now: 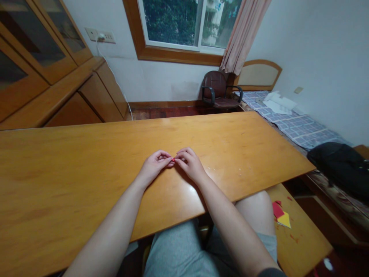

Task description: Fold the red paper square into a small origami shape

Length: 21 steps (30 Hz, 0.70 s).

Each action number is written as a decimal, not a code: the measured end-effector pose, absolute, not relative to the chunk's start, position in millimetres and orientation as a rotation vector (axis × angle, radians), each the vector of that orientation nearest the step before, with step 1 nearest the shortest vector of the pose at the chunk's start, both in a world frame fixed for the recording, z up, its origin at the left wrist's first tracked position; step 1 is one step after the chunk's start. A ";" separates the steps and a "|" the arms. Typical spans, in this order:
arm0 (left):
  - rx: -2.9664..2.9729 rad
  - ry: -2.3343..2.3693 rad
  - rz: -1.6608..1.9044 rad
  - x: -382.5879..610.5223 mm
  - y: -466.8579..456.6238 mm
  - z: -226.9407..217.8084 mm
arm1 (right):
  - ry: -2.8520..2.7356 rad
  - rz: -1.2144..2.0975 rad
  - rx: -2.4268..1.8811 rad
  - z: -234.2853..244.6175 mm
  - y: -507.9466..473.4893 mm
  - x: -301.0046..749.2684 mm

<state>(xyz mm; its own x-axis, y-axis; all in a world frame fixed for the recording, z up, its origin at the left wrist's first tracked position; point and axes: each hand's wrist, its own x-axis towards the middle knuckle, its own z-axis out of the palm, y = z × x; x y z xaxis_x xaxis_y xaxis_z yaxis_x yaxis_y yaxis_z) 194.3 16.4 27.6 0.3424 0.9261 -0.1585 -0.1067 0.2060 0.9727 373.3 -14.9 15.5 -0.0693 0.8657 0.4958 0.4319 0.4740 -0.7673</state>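
Observation:
Between the fingertips of both hands is a tiny red piece point(173, 159), perhaps folded paper, mostly covered by the fingers. My left hand point(157, 163) pinches it from the left, thumb and forefinger pressed together. From the right, my right hand point(188, 161) pinches its other side. Both hands are just above or resting on the wooden table point(86, 165), near its middle. Small pale scraps point(240, 171) lie on the tabletop to the right of my right hand.
Right of my leg, a lower wooden bench point(302, 246) holds red paper point(278, 210) and yellow paper point(285, 219). A black bag point(337, 165) lies on the bed point(305, 127) at right. Beyond the table stand a brown chair point(216, 86) and a wooden cabinet point(86, 100).

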 end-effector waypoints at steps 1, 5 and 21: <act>1.106 0.945 0.895 194.7 16.2 27.7 | -1.689 0.525 -1.130 15.6 -14.9 373.1; 1.100 0.950 0.911 196.1 16.1 26.9 | -1.679 0.512 -1.129 15.2 -14.8 373.0; 1.186 0.973 0.965 197.5 17.0 21.2 | -1.666 0.515 -1.153 14.6 -15.6 372.3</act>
